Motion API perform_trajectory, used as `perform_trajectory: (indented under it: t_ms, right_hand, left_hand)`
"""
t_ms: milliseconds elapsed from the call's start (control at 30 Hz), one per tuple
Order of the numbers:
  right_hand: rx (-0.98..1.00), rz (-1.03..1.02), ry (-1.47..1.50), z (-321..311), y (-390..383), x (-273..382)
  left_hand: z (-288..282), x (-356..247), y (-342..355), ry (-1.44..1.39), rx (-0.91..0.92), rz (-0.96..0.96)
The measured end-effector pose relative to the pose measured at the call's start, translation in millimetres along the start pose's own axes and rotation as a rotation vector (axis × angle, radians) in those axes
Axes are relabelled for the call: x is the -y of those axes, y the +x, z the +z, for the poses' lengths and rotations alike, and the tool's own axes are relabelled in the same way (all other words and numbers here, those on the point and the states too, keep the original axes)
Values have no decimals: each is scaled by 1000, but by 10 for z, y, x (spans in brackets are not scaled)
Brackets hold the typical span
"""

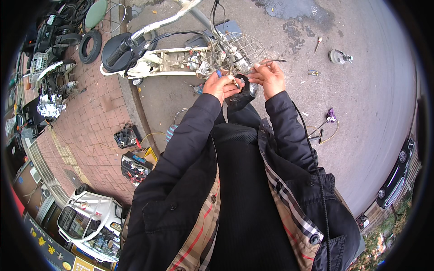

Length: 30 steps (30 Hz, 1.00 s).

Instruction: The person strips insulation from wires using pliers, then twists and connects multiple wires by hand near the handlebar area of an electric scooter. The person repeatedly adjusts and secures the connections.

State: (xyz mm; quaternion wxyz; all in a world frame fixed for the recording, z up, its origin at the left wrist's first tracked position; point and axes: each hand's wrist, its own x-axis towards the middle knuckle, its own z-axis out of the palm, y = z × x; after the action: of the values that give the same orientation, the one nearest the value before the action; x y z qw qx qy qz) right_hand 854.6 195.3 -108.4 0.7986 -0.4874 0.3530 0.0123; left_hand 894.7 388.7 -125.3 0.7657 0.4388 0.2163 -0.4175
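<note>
Grey road surface (pixel 361 99): bears white stripped scooter (pixel 156 67), upper centre; small pliers (pixel 313 72), upper right; purple item (pixel 331 114), right of centre. Red brick pavement (pixel 90 122), left: bears black tyre (pixel 84 48), upper left; black tool tray (pixel 127 136).

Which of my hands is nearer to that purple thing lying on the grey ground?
Right. In the picture, your right hand is above and left of the purple thing; your left hand is farther left, beyond the right one.

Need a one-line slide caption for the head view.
Left hand and right hand pinching thin wires beside the wire basket of a partly opened white scooter.
</note>
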Motion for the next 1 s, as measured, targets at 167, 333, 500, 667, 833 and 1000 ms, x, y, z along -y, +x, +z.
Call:
perform_trajectory:
  t_ms: [167, 333, 500, 667, 833, 1000]
  right_hand:
    - [-15, 22, 38, -29, -6, 1]
    - [-24, 27, 53, -47, 14, -16]
    - [-49, 48, 73, -71, 40, -43]
    - [-69, 76, 87, -91, 68, -65]
    - [-93, 95, 65, -92, 68, -61]
    - [-113, 113, 84, -82, 64, -58]
  left_hand:
    - [3, -4, -14, -48, -16, 3]
    - [-19, -13, -12, -66, -1, -9]
    - [-24, -2, -23, -71, -1, -14]
    - [-27, 20, -16, -30, 6, -18]
    - [-51, 56, 2, -5, -3, -11]
    - [-68, 66, 6, 10, -5, -9]
